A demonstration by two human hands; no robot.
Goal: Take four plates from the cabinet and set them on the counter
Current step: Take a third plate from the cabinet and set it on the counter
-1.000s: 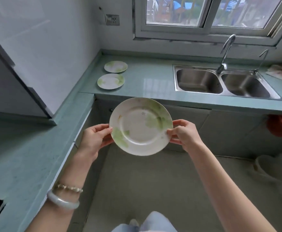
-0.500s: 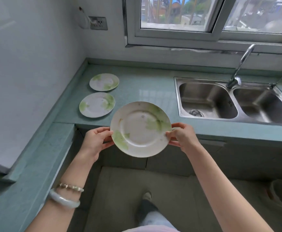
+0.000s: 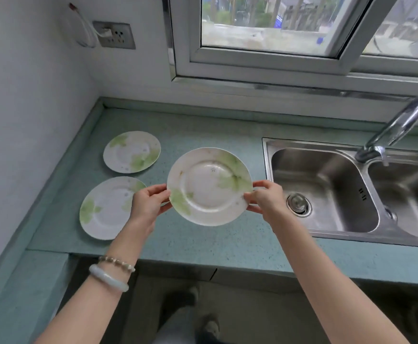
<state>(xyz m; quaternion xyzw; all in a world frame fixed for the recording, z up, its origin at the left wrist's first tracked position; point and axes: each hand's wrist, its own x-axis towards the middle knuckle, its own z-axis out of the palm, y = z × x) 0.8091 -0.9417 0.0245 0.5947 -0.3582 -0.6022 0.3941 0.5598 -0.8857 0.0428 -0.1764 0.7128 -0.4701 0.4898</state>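
head view, nearest first: two bare forearms reach over the front edge of the green counter (image 3: pixel 203 242), the left wrist wearing a pale bangle (image 3: pixel 108 279). the left hand (image 3: pixel 148 204) pinches the left rim of the held plate (image 3: pixel 209 186), white with a green leaf print, thumb on top. the right hand (image 3: pixel 265 202) pinches the opposite rim the same way. the held plate hangs above the counter, face up and tipped a little toward the camera, between the nearer set plate (image 3: pixel 108 209) and the sink (image 3: pixel 267 157). i judge this the third of four, with setting it down as the step in hand. to do it well, level it, lower it onto the bare strip straight below, let one edge touch first, then slide the fingers out sideways. what crowds the spot: the nearer set plate lies just beside the left hand, so knuckles could knock its rim. the sink's steel lip is just beside the right hand, and a plate set too far right would likely rock on it. room should be kept for a fourth. farther back the second set plate (image 3: pixel 132 151) lies near the corner, apart from the first. beyond stand the faucet (image 3: pixel 396 127), a wall socket (image 3: pixel 114 34) and the window (image 3: pixel 265 23).
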